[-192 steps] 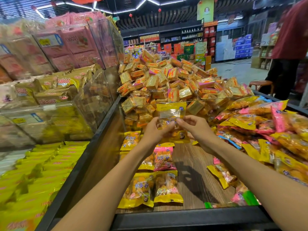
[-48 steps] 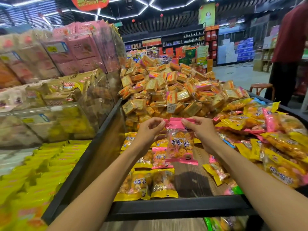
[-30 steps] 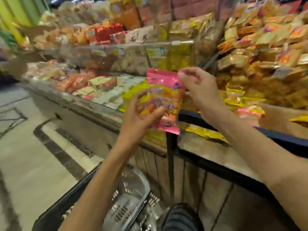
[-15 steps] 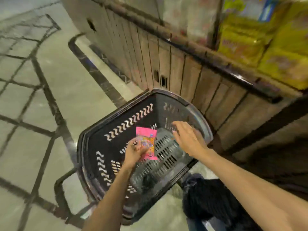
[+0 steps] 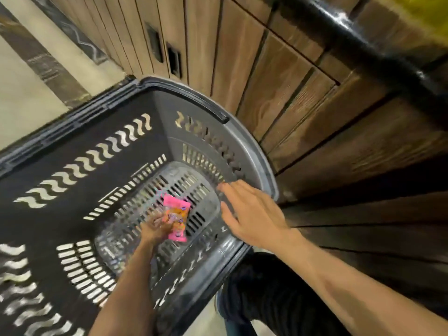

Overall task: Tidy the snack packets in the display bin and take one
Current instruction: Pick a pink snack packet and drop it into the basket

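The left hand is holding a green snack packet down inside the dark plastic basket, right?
Not quite: the packet is pink, not green. The head view shows the left hand holding the pink snack packet down inside the dark plastic basket.

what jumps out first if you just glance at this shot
The bright pink snack packet stands out most, held by the left hand low inside the dark plastic shopping basket, close to its slotted floor. Next comes the right hand, fingers spread and holding nothing, over the basket's near right rim. Behind the basket runs the wooden slatted front of the display stand with its black top rail.
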The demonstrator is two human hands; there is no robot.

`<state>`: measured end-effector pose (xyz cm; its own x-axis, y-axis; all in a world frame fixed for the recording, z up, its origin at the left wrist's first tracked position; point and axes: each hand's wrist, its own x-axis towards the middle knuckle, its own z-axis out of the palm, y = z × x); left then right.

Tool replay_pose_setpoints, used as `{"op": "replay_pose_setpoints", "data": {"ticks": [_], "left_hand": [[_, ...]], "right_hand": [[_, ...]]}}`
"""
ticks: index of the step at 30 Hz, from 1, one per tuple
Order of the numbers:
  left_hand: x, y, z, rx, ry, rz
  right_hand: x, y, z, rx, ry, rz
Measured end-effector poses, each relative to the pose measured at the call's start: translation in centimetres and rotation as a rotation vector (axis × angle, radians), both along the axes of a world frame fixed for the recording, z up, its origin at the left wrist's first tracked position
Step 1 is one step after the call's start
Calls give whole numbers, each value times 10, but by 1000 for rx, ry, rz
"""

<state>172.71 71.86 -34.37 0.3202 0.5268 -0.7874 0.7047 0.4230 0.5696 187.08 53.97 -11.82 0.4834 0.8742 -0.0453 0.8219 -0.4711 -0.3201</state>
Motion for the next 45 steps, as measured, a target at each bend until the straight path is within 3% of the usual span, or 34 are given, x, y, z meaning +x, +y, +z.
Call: {"op": "replay_pose_setpoints", "data": {"ticks": [5, 11, 16, 21, 27, 33, 38, 45], "left_hand": [[-12, -1, -4, 8, 124, -111], [0, -6, 88, 413, 36, -466], [31, -13, 227, 757, -102, -651], [52, -49, 386, 1178, -403, -745], [98, -151, 582, 1644, -786, -846], [174, -282, 715, 2080, -1006, -1041], [235, -395, 753, 2138, -1237, -1201], [310, -518, 739, 2004, -1485, -1345]], "right_hand": [[0, -1, -2, 10, -28, 17], [2, -2, 22, -51, -96, 128], [7, -11, 119, 111, -277, 130], [4, -57, 273, 337, -492, 48], [16, -173, 423, 458, -763, -64], [43, -330, 501, 438, -990, -286], [61, -462, 509, 358, -1092, -506], [79, -604, 479, 162, -1046, -859]]}}
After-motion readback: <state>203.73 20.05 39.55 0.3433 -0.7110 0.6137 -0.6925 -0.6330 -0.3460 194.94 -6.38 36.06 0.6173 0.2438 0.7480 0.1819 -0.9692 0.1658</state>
